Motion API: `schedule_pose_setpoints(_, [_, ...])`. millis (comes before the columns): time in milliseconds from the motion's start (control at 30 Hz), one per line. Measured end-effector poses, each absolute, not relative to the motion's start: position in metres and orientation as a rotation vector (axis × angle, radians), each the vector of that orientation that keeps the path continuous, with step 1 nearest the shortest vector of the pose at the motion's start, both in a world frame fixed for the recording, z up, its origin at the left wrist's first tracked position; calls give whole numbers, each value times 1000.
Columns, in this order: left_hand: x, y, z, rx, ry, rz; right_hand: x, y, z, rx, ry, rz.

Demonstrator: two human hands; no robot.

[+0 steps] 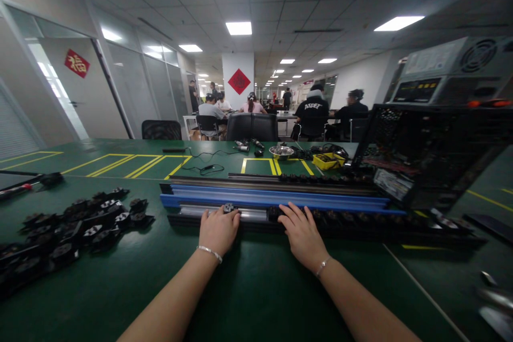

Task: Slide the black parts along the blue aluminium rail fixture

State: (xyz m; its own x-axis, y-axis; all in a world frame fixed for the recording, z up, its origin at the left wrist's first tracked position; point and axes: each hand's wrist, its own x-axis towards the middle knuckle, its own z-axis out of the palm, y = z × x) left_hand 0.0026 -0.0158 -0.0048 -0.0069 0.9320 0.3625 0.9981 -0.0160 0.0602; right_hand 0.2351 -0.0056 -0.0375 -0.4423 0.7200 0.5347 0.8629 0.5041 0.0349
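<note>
My left hand [218,231] is closed around a small round black-and-silver part [228,208], at the left stretch of a long rail with a silver channel [254,215]. Its fingertips hide much of that part. Spread fingers of my right hand [302,235] lie over the same rail, beside a black part [274,214] seated in the channel. Further right along the rail sits a row of similar black parts [348,217]. Directly behind runs a blue rail [272,197], parallel to the first.
Many loose black parts [64,235] are heaped on the green table at left. An opened computer case [433,155] with power supplies [452,70] on top stands at right. Further back are a metal bowl [281,151], a yellow tray [328,161] and cables. People sit beyond.
</note>
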Motion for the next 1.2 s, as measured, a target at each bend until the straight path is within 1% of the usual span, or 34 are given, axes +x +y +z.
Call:
schedule_pose_setpoints(200, [0, -15, 2, -2044, -2104, -423, 235, -5, -37, -1302, -2287, -378])
schedule_pose_setpoints(367, [-2, -14, 4, -2057, -2102, -430, 235, -6, -37, -1307, -2291, -405])
schedule_pose_setpoints(633, [-5, -13, 12, -2051, -2226, -356, 235, -6, -37, -1314, -2294, -417])
schedule_pose_setpoints(1200, [-11, -13, 16, -2022, -2201, -232, 234, -8, -36, -1292, -2276, -393])
